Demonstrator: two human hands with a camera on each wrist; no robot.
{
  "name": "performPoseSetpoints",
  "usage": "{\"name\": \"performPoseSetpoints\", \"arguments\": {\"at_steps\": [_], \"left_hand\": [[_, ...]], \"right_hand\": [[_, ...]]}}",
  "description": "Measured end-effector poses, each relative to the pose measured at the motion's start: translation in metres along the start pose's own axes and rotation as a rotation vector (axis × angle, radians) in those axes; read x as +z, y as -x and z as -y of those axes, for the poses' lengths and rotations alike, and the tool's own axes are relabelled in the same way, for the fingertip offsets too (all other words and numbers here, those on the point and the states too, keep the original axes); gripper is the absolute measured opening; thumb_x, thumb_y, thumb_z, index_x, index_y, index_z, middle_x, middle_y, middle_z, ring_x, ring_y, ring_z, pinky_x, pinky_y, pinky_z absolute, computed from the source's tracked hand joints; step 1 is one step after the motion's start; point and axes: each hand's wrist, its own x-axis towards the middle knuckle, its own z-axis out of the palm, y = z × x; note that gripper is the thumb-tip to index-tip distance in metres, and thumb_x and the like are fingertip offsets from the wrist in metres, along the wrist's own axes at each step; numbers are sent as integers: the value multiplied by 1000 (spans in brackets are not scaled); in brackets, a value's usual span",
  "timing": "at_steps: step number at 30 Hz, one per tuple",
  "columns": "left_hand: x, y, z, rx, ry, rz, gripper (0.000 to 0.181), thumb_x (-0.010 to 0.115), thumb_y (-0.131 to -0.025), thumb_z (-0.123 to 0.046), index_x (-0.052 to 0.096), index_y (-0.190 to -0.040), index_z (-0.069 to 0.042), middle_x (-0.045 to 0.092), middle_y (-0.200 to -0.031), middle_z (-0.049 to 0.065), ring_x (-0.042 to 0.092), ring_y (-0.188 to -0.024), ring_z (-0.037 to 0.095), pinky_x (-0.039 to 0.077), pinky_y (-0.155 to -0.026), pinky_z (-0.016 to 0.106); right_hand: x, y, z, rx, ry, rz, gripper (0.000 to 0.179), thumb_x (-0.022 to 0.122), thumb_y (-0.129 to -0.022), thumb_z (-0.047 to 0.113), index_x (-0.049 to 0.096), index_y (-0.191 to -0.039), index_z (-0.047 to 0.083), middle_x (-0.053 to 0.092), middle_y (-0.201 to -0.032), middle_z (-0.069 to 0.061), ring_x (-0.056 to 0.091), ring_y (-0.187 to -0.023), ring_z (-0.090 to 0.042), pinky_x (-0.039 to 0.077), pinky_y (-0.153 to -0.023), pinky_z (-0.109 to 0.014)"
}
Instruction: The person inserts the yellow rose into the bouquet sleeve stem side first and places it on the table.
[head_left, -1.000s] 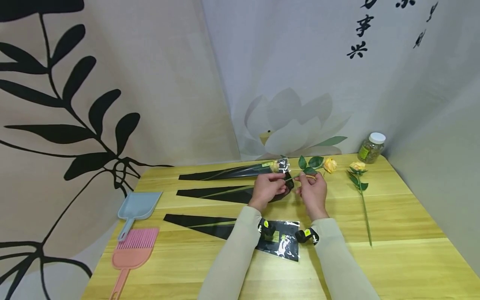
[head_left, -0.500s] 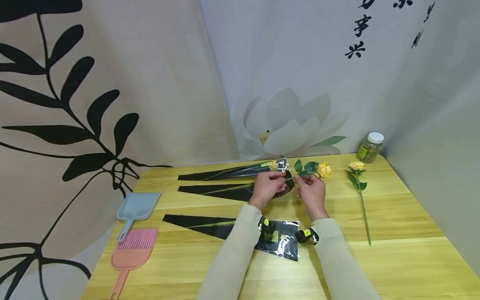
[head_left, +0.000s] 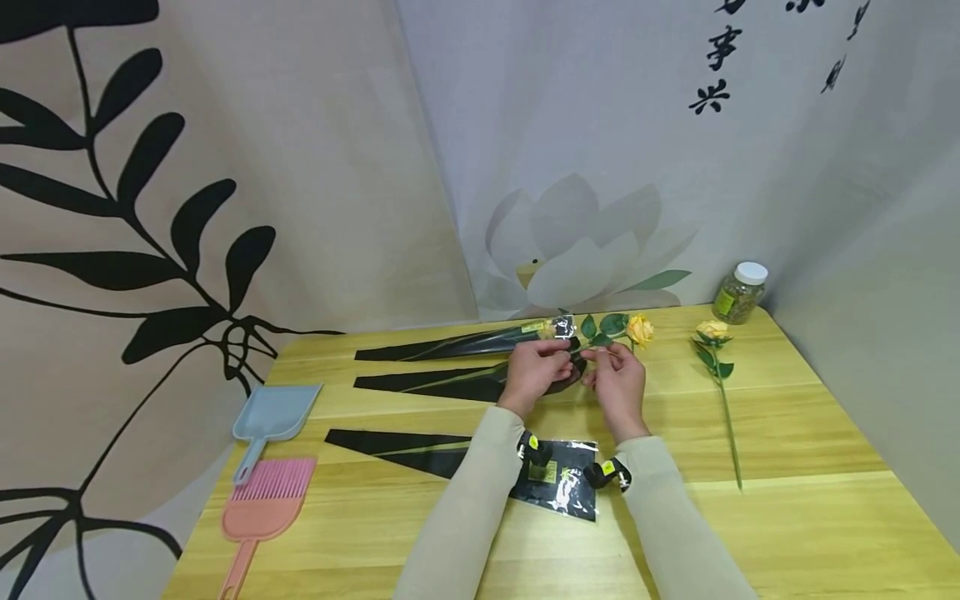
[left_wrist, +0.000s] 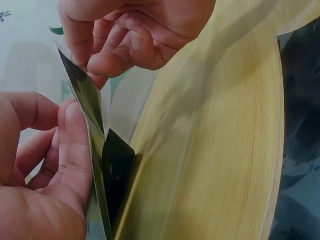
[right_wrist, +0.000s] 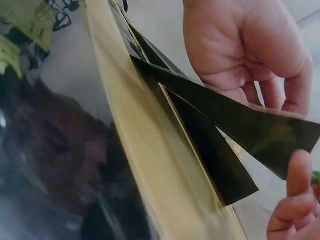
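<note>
At the back of the table my left hand [head_left: 531,377] pinches the mouth of a black tapered flower sleeve [head_left: 427,383]. In the left wrist view, the sleeve's edges [left_wrist: 82,92] spread apart beside the fingers. My right hand [head_left: 618,383] holds an artificial yellow rose [head_left: 641,330] by its stem, close to that mouth. The stem's lower part runs inside the sleeve, and the bloom and green leaves stick out to the right. The right wrist view shows the right fingertips [right_wrist: 299,172] at the sleeve's flared end.
Behind lies another sleeve [head_left: 480,342] with a rose inside; a third sleeve [head_left: 577,492] lies in front, under the left forearm. A second loose rose [head_left: 727,417] lies at right, near a white-lidded jar [head_left: 741,293]. A blue dustpan [head_left: 277,412] and pink brush [head_left: 262,517] sit at left.
The right hand and the rose have shifted left, bringing the bloom and leaves closer to the sleeve's mouth. The left hand has stayed nearly still on the sleeve.
</note>
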Motion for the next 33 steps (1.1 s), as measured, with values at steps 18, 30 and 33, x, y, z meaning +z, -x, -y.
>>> {"name": "performPoseSetpoints", "arguments": {"at_steps": [18,30,33], "left_hand": [[-5,0,2,-4,-17,16,24,71,-98,-4,80,-120,-3,79,-96,9,73,-74,10,65,-72,25],[-2,1,-6,5,-14,0,22,72,-97,-3,82,-117,-6,80,-98,13,73,-73,9,65,-72,23],[-2,1,-7,19,-24,-10,22,72,-97,-4,83,-116,-10,80,-95,9,74,-74,9,65,-72,24]], "right_hand": [[7,3,7,26,-67,-222,21,62,-107,18,66,-107,-3,72,-94,-12,56,-47,-5,53,-46,-25],[2,6,7,78,-132,-146,13,67,-104,15,60,-102,4,68,-84,3,53,-48,-7,49,-47,-21],[2,7,7,95,-137,-114,16,68,-105,18,59,-103,5,66,-83,4,54,-49,-6,48,-47,-19]]}}
